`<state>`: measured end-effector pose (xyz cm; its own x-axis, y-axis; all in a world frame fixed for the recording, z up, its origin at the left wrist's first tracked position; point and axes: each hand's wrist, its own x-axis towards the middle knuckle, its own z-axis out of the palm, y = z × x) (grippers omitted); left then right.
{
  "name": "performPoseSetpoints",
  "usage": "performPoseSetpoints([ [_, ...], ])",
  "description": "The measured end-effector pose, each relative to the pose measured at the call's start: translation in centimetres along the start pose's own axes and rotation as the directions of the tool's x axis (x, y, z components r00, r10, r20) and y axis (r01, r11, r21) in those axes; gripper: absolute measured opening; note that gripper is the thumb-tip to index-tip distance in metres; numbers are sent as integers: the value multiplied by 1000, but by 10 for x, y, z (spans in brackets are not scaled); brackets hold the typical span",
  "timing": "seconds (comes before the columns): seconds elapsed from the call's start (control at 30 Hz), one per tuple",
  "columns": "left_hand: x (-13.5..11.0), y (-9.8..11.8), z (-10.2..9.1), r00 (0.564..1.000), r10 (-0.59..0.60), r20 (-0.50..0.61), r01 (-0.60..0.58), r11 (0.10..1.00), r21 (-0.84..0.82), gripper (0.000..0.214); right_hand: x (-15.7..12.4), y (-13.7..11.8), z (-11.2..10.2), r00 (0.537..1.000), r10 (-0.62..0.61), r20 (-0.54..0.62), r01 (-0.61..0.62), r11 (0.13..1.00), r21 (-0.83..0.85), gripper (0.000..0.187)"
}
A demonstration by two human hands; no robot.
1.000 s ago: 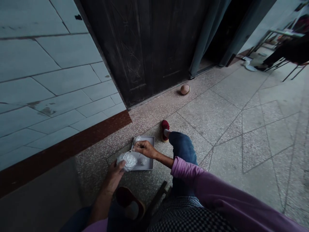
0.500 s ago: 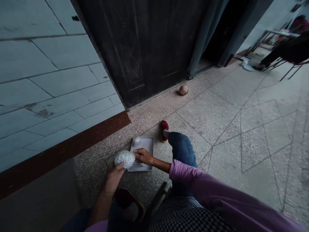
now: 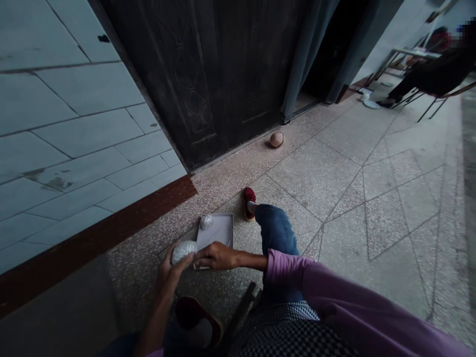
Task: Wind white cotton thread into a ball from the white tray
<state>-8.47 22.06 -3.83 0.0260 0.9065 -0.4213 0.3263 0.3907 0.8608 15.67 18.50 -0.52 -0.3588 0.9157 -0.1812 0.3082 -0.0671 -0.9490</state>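
Note:
A white ball wound with shiny string (image 3: 183,251) rests in my left hand (image 3: 168,271), whose fingers and thumb wrap its side. Just right of the ball, my right hand (image 3: 218,256) is closed in a pinch over the near part of a shallow pale tray (image 3: 225,229). Whatever those fingers grip is too small or hidden to make out. In the tray's far left corner sits a smaller whitish, shiny bundle (image 3: 207,221). The tray lies on the floor between my feet.
A round tan object (image 3: 276,140) lies by the dark door (image 3: 230,74). A tiled wall (image 3: 74,114) stands at left. My red shoe (image 3: 249,201) is beyond the tray. At far right a person in dark clothes sits on a chair (image 3: 435,101) near a table (image 3: 412,52).
My right hand has moved nearer to me and is turned more palm-down. The ball in my left hand has turned and shifted slightly left. The view has swung a little to the right.

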Motion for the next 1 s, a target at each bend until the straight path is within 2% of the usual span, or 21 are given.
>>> performPoseSetpoints([
  [0.03,-1,1,3,1000,-2,-7,2,999,34,69,0,-4,-8,1000,-3,26,3,1000,-3,52],
  [0.1,-7,5,11,1000,8,3,-8,998,56,64,2,-10,-24,1000,-23,-5,23,1000,16,53],
  [0.2,-19,13,23,998,34,61,-32,999,-28,58,7,-11,-37,997,-66,-47,70,994,81,57],
  [0.27,-27,18,27,994,11,105,-2,996,-92,57,10,-9,-40,997,-61,-56,67,990,121,59],
  [0.37,-36,27,28,988,-36,152,56,989,-134,57,11,-8,-39,999,-10,-46,17,989,149,60],
  [0.53,-45,35,29,977,-51,206,81,987,-137,55,11,-7,-35,998,54,-37,-49,990,131,56],
  [0.83,-46,33,31,969,-77,237,107,987,-119,59,20,6,-25,997,1,-83,12,989,146,56],
  [1.0,-51,33,27,956,-66,285,130,969,-210,71,21,6,-25,999,15,-41,-2,953,302,51],
])
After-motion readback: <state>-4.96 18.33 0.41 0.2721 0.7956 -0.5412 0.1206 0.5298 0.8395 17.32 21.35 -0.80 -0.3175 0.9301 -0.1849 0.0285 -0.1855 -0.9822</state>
